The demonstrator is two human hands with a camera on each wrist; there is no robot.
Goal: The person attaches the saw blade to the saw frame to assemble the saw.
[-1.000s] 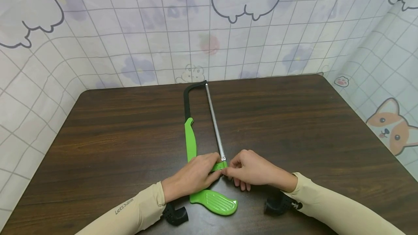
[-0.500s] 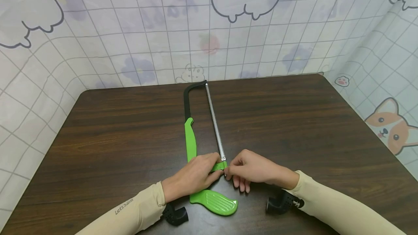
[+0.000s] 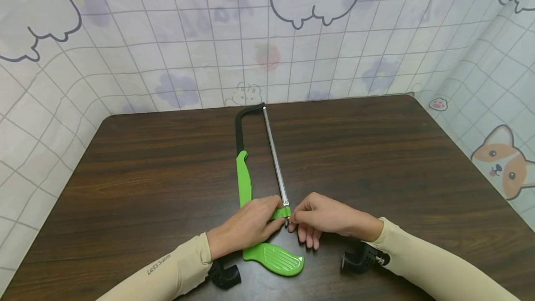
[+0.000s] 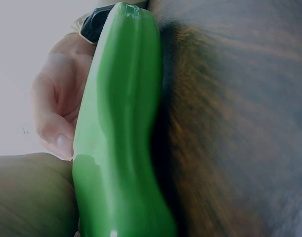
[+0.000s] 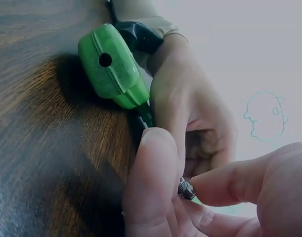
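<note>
A hacksaw (image 3: 244, 178) with a green handle, black front frame and silver blade (image 3: 276, 161) lies on the brown table, its black end pointing away. My left hand (image 3: 250, 221) grips the green frame near the lower blade end, and hides part of it. At that end, a small threaded metal screw (image 5: 186, 189) sticks out, pinched by the thumb and fingertips of my right hand (image 3: 322, 215). The lower green handle (image 3: 277, 259) shows below my left hand; in the left wrist view the green handle (image 4: 126, 123) fills the middle.
The dark wood table (image 3: 159, 166) reaches back to a patterned cloth (image 3: 209, 50) hung behind and at the sides. A black wrist camera (image 3: 225, 277) sits under the left wrist, and another black camera (image 3: 357, 261) is under the right one.
My right fingertips shift slightly around the screw, turning a little, and more of the metal now shows beside them. My left hand and the hacksaw stay where they were.
</note>
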